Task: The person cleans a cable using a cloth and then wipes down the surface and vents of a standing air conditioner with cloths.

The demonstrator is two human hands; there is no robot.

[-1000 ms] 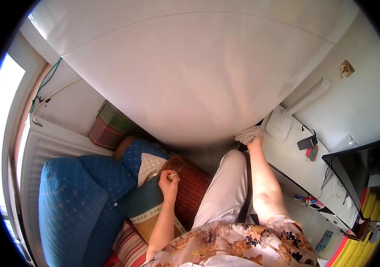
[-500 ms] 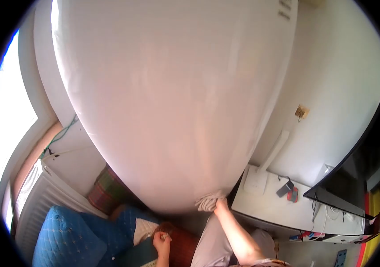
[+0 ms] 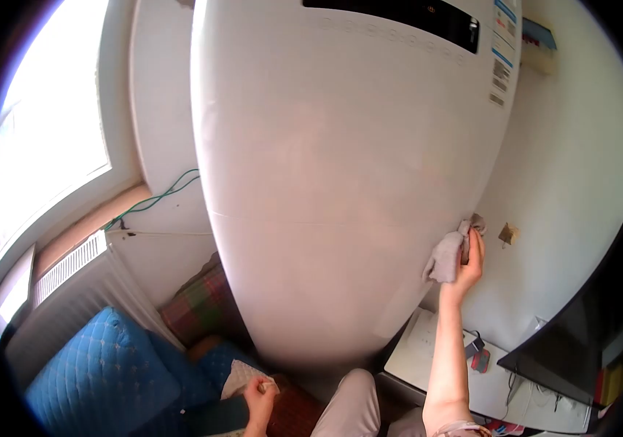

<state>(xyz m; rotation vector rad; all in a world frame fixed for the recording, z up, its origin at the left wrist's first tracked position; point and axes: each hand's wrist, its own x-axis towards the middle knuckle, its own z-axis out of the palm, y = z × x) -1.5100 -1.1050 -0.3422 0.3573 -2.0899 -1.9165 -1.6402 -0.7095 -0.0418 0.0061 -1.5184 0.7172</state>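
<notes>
A tall white appliance (image 3: 341,175) with a black display panel (image 3: 399,20) fills the middle of the head view. My right hand (image 3: 469,264) grips a crumpled grey-beige cloth (image 3: 444,256) against the appliance's right edge, with the arm stretched upward. Low in the view, my left hand (image 3: 259,400) is closed with its fingers curled together, near a pale quilted cloth (image 3: 237,379). Whatever the left fingers hold, if anything, is too small to make out. Paper labels (image 3: 502,54) are stuck at the appliance's upper right.
To the right, a white cabinet (image 3: 417,357) carries a television (image 3: 581,313) and small dark devices. Blue quilted cushions (image 3: 107,371) lie at lower left beside a radiator (image 3: 96,291) under a bright window (image 3: 56,131). A green cable (image 3: 158,198) runs behind the appliance.
My right hand has carried the cloth up and rightward, from the appliance's lower part to its right edge. The view has tilted up, bringing in the display panel. My left hand stays low.
</notes>
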